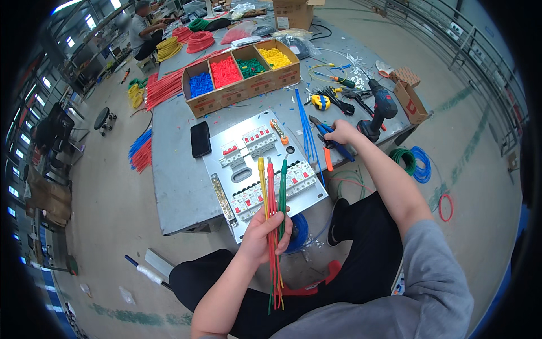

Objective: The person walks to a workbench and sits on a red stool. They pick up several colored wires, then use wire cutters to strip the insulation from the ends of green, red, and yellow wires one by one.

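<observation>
My left hand [264, 234] is closed round a bundle of yellow, red and green wires [271, 195]. Their sleeved ends point away from me, over a metal plate [223, 175] fitted with rows of white circuit breakers [245, 202] with red switches. The loose tails hang down over my lap. At the table's right side, my right hand [342, 133] has its fingers closed on blue-handled pliers [337, 148], which lie beside an orange-handled tool [328, 160]. Several blue wires [305, 127] run alongside the pliers.
A cardboard box [248, 85] holds blue, red, green and yellow caps in compartments. A black phone [200, 140] lies left of the plate. A cordless drill [379, 107], a yellow tape measure [320, 101] and cable ties stand or lie at right. Another person [141, 31] sits far left.
</observation>
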`<state>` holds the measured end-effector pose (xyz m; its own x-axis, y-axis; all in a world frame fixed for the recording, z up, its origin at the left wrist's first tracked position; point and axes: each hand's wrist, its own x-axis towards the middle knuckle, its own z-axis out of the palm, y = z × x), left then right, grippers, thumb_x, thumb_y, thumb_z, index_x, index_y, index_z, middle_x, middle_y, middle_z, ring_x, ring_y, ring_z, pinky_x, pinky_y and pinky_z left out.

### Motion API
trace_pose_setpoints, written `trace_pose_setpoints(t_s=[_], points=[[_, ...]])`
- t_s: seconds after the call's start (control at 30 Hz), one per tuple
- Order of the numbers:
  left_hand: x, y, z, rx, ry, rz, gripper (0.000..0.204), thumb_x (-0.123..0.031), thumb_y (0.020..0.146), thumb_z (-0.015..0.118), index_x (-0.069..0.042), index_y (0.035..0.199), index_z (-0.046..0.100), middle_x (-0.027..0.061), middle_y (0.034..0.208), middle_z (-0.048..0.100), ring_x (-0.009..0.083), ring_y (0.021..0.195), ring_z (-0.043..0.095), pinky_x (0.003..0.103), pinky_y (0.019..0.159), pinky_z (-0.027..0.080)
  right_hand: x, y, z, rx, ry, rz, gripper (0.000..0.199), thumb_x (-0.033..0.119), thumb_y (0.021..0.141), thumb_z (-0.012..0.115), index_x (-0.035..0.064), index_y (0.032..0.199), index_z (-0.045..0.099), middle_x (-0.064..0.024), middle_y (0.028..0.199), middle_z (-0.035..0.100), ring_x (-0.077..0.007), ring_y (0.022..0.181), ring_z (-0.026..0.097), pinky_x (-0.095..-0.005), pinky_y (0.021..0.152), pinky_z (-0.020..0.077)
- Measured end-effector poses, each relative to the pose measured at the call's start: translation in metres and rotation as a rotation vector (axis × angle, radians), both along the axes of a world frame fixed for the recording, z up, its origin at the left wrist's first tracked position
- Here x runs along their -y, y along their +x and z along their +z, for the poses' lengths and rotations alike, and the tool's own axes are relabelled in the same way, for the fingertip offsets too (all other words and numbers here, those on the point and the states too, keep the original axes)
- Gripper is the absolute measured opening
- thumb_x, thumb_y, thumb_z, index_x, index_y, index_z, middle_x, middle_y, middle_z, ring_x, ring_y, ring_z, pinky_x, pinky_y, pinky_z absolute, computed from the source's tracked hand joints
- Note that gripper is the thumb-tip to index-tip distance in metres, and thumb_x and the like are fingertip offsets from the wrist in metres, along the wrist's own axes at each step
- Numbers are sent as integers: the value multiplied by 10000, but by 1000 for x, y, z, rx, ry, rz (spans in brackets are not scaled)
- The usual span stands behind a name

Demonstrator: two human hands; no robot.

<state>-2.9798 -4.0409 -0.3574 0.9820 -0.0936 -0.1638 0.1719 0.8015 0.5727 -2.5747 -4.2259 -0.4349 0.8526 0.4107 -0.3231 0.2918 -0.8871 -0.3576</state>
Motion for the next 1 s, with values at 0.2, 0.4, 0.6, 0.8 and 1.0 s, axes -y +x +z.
trace_pose_setpoints(t_s=[0.2,0.4,0.6,0.8,1.0], points=[[0,-3,8,8,29,-27,248,-180,1049,580,-25,1241,556,147,869,660,207,535,594,304,420,476,6,15,17,-25,160,-238,568,487,880,617,-18,1134,677,-176,957,687,-273,787,660,-392,717,522],[-1,-10,12,47,36,11,243,-129,1021,638,-26,1224,554,144,901,673,187,588,622,300,470,504,-3,-74,100,-1063,1433,-325,251,355,964,633,112,954,572,11,764,490,-118,611,450,-305,583,389],[5,-2,8,18,152,67,242,-138,1046,604,-7,1238,539,142,906,674,194,619,644,324,497,545,-31,-203,126,-823,1313,133,257,216,965,740,85,960,519,-85,1000,662,-156,807,649,-307,664,507],[6,7,2,-37,126,110,256,-184,1064,575,-14,1249,528,137,898,686,208,628,660,347,511,564,-52,-206,111,-877,1317,180,263,107,955,740,107,1018,485,-138,1096,691,-196,870,696,-330,744,567],[0,10,-6,-131,227,94,294,-262,1108,482,8,1217,530,189,966,727,275,679,726,367,630,626,-62,-207,98,-709,1123,142,281,116,926,773,73,1002,505,-110,971,711,-188,857,706,-335,746,580]])
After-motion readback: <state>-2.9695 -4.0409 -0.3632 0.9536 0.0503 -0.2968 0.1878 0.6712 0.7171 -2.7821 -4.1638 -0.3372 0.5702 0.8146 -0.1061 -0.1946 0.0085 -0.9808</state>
